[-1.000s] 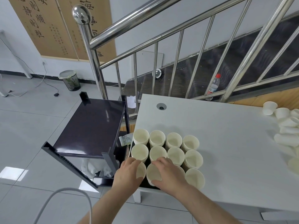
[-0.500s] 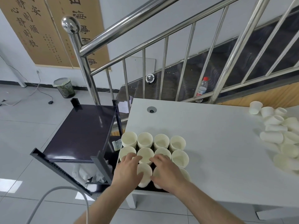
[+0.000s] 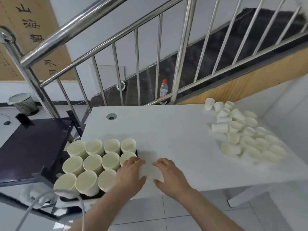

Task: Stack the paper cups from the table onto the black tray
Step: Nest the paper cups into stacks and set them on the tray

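Observation:
Several white paper cups (image 3: 93, 163) stand open side up in rows on the black tray (image 3: 137, 152) at the table's front left corner. At the tray's front right corner, my left hand (image 3: 130, 174) and my right hand (image 3: 169, 175) hold a blurred white paper cup (image 3: 150, 171) between them, fingers curled over its far side and thumbs on its near side. A loose pile of paper cups (image 3: 241, 134), several of them on their sides, lies at the right end of the white table (image 3: 166, 130).
A black cart shelf (image 3: 33, 147) stands against the table's left edge. A steel stair railing (image 3: 136, 67) runs behind the table, with a water bottle (image 3: 163, 91) beyond it. A bin (image 3: 23, 104) stands on the floor far left. A white cable (image 3: 33, 205) loops at lower left.
The view has swung to the right, showing more of the loose pile. Both hands have moved right, from the middle of the tray's front row to its front right corner.

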### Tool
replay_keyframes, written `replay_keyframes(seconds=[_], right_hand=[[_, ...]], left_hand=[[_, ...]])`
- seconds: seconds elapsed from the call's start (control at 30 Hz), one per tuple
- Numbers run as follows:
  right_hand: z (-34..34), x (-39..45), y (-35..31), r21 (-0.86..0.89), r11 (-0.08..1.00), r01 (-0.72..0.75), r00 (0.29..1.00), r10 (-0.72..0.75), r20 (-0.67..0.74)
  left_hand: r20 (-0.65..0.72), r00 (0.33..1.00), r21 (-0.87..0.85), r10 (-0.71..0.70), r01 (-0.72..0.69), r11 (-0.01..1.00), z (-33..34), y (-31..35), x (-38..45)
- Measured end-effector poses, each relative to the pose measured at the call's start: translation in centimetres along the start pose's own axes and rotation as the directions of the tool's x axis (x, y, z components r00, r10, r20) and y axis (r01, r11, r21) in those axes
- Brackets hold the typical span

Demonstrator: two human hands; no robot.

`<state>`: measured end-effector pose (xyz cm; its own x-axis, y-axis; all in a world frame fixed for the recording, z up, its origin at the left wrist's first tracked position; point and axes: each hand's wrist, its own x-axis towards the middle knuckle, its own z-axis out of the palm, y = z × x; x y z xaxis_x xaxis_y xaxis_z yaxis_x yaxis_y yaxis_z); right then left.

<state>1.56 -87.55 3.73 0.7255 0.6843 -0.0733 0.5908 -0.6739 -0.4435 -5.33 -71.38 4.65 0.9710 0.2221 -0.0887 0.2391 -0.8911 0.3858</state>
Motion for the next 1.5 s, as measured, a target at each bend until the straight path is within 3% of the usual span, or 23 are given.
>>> replay_keyframes(seconds=[0.43, 0.77, 1.07, 1.5], right_hand=[[-7.3, -10.6, 17.3, -0.008, 0.959, -0.283, 0.955, 0.281, -0.099], [-11.8, -9.9, 26.5, -0.026, 0.923, -0.384, 0.918, 0.379, -0.121], [-15.1, -5.3, 35.3, -0.090, 0.907, -0.412, 0.911, 0.411, -0.032], [-17.1, -4.2, 42.7, -0.196, 0.875, -0.444, 0.880, 0.467, 0.092]], left_hand=[[0.127, 0.968, -0.056, 0.215, -0.210, 0.976, 8.1, 18.5, 3.5], [0.149, 0.939, -0.064, 0.310, -0.304, 0.950, 11.8, 27.0, 11.5], [0.210, 0.937, -0.094, 0.278, -0.264, 0.960, 16.3, 32.3, 20.7], [0.346, 0.924, 0.003, 0.161, -0.173, 0.985, 21.2, 34.2, 26.0]])
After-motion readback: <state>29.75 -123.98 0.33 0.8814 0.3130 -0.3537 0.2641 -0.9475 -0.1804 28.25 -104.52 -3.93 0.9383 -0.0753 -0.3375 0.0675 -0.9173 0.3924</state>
